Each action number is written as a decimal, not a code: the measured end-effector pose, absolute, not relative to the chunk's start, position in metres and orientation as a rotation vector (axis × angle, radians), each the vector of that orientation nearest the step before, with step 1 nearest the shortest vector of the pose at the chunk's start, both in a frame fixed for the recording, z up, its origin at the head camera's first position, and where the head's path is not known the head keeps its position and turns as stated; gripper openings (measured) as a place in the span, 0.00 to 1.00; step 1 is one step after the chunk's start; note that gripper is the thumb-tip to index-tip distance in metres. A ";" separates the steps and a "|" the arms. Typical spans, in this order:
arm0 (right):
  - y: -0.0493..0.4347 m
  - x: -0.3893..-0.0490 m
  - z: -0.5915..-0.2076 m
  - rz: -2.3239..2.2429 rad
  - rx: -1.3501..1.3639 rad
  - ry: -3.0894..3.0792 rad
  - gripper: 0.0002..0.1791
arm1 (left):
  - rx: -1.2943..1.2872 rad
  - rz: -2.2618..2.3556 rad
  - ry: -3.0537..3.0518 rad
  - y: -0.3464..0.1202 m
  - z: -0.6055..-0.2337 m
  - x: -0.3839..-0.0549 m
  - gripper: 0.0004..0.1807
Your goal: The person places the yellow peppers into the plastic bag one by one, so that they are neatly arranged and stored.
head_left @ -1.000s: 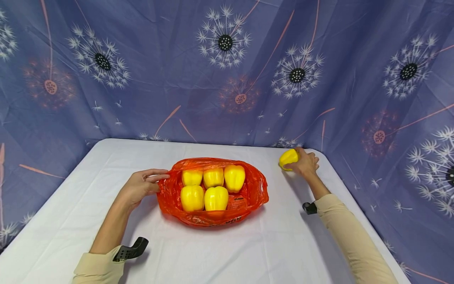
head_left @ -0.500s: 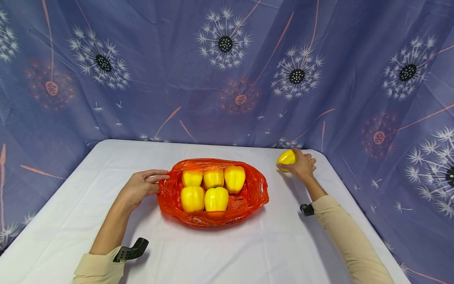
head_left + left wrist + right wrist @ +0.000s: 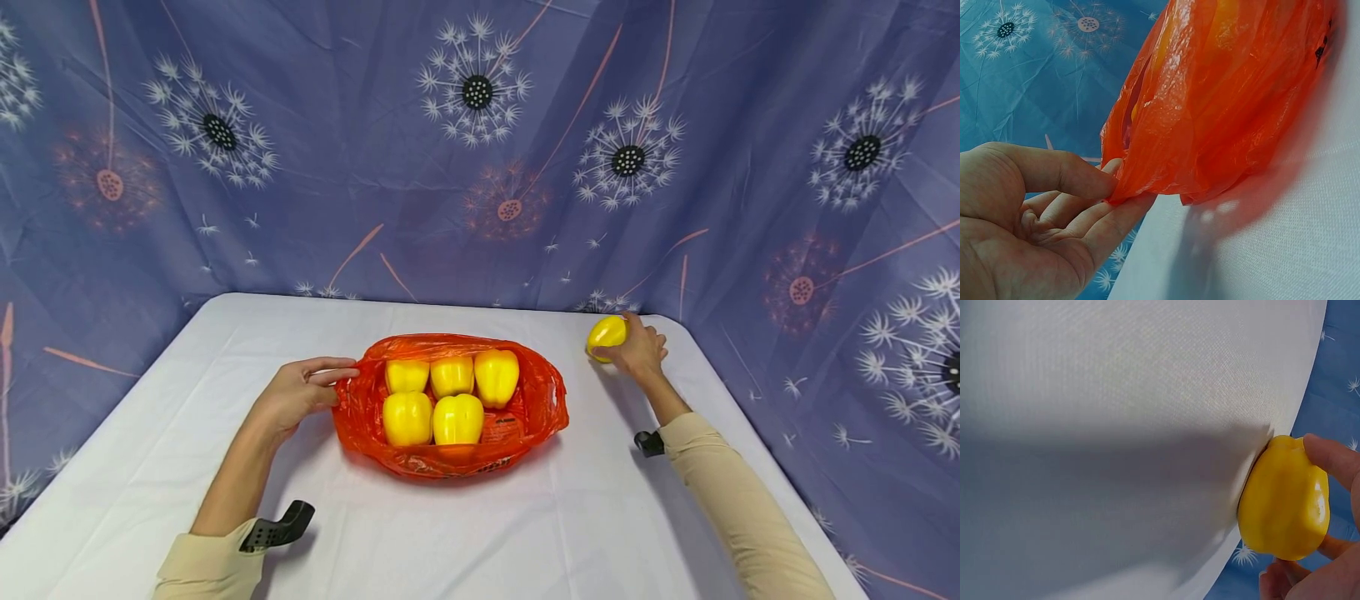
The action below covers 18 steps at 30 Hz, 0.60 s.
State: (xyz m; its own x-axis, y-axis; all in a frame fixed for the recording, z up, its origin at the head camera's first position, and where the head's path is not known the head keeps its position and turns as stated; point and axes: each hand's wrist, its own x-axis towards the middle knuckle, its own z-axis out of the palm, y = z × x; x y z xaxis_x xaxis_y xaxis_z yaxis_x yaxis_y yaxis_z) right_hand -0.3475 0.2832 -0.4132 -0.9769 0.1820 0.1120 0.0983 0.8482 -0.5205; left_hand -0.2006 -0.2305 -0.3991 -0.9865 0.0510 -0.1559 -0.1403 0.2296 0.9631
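Note:
A red plastic bag [image 3: 450,463] lies spread open on the white table, with several yellow bell peppers [image 3: 458,419] inside it. My left hand [image 3: 288,402] pinches the bag's left edge; the left wrist view shows thumb and fingers [image 3: 1088,178] on the thin red plastic [image 3: 1210,112]. Near the far right corner, my right hand [image 3: 641,347] grips one more yellow bell pepper [image 3: 606,335]. Up close in the right wrist view, that pepper [image 3: 1284,500] has the thumb on its upper end and fingertips curled under its lower side.
A white cloth covers the table [image 3: 450,542]. Behind it and on both sides hangs a blue curtain [image 3: 337,167] with dandelion prints. Black wrist cameras [image 3: 279,527] sit on both sleeves.
My right hand has shifted slightly left with its pepper, which is now more tilted. The left hand, the bag and the peppers inside stay where they were.

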 end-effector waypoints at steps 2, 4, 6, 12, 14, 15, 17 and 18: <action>0.284 -0.347 -0.413 0.784 -0.208 -2.870 0.51 | -0.082 1.861 2.336 -0.230 -0.399 -0.201 0.34; 0.284 -0.347 -0.414 0.784 -0.188 -2.865 0.50 | -0.076 1.865 2.334 -0.230 -0.399 -0.201 0.34; 0.285 -0.346 -0.414 0.792 -0.158 -2.851 0.49 | -0.074 1.867 2.335 -0.230 -0.399 -0.200 0.34; 0.288 -0.344 -0.416 0.792 -0.080 -2.791 0.47 | -0.076 1.870 2.334 -0.229 -0.399 -0.200 0.34; 0.287 -0.343 -0.414 0.799 -0.069 -2.773 0.47 | -0.074 1.872 2.334 -0.230 -0.399 -0.200 0.34; 0.287 -0.342 -0.413 0.800 -0.062 -2.767 0.46 | -0.075 1.870 2.336 -0.230 -0.399 -0.200 0.34; 0.286 -0.340 -0.410 0.806 -0.048 -2.758 0.47 | -0.077 1.867 2.339 -0.231 -0.399 -0.200 0.34; 0.285 -0.339 -0.408 0.812 -0.041 -2.752 0.47 | -0.079 1.867 2.340 -0.231 -0.398 -0.200 0.34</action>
